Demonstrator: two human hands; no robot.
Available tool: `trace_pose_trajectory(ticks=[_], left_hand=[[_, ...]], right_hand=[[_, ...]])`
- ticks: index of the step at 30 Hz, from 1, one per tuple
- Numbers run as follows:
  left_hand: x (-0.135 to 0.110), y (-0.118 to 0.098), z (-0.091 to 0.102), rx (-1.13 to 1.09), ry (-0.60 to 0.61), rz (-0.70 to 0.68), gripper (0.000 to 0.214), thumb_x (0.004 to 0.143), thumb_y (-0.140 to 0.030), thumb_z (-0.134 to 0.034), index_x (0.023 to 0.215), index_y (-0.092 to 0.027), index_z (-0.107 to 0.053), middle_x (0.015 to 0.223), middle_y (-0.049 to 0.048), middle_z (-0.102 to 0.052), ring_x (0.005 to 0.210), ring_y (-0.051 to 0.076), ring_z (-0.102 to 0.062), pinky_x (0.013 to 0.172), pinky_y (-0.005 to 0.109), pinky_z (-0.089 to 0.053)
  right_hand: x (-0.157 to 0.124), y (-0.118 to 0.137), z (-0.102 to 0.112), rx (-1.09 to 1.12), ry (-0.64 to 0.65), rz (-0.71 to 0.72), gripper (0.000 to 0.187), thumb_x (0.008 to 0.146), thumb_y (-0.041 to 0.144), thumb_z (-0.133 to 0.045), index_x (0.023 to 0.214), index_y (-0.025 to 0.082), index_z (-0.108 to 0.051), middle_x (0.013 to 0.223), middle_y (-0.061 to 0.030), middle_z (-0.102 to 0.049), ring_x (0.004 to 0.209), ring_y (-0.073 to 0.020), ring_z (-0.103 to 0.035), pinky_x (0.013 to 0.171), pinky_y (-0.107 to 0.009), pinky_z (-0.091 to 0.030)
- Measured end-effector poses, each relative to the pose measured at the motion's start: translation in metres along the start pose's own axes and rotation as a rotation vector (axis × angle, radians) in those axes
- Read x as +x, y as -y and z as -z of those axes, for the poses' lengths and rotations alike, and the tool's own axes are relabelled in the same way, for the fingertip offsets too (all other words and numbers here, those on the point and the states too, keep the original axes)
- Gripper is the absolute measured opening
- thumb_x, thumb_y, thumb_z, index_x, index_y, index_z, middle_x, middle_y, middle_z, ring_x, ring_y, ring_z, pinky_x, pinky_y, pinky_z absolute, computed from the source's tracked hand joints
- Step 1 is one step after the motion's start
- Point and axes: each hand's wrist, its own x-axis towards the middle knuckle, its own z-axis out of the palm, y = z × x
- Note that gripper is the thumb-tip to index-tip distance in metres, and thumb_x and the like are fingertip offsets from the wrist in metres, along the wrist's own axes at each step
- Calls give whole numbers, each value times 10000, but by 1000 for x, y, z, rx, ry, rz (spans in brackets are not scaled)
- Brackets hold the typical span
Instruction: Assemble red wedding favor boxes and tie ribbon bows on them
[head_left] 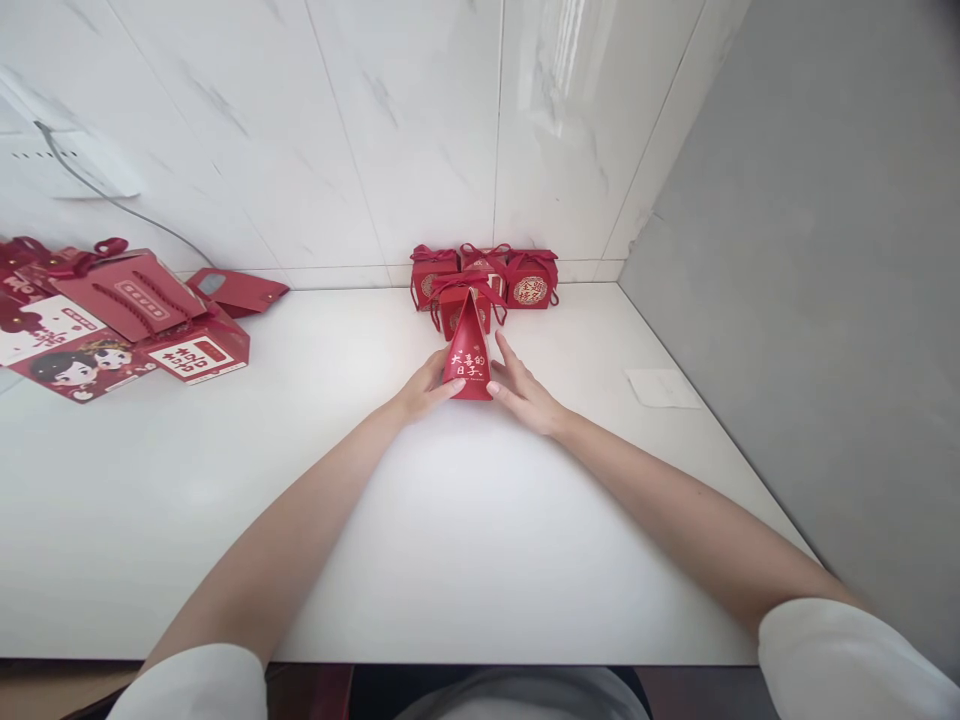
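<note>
A red gift box (471,362) with a peaked, triangular front and pale lettering stands upright on the white table in front of me. My left hand (426,388) holds its left side, the thumb on the lower front corner and the other fingers partly hidden behind it. On the opposite side, my right hand (525,392) has its thumb against the lower right edge, with the index finger stretched out beside the box. Directly behind the peak is a small red box (454,312) tied with a ribbon, partly covered by the gift box.
More ribboned red boxes (531,282) stand along the tiled wall (420,130). Several red gift bags and boxes (142,310) are piled at the left, near a grey cable (131,208). A pale slip (663,388) lies at the right, beside a grey panel (832,300).
</note>
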Motion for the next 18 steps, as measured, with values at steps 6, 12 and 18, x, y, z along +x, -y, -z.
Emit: trace_pose_trajectory(ticks=[6,12,18], left_hand=[[1,-3,4,39,66,-69,891,834,-550,-668,1568,-244,-268,1598,115,-336,1437,388,-352,1198,526,-280],[3,3,4,92,64,-84,980,825,-582,-661,1593,-240,-158,1604,143,-304,1464,395,-285,1185,553,-264],[3,8,2,99,32,-74,981,820,-600,-656,1591,-229,-175,1559,161,-376,1423,401,-350,1161,551,-300]], right_hand=[[2,8,6,13,14,18,815,939,632,-455,1591,334,-66,1670,-22,-143,1545,-267,-116,1257,-540,-154],[3,7,12,61,-17,-6,649,980,609,-371,1559,344,-246,1618,-14,-295,1514,-231,-223,1260,-484,-182],[4,3,11,41,-36,-35,630,975,616,-376,1541,353,-296,1571,-32,-367,1485,-235,-290,1250,-484,-211]])
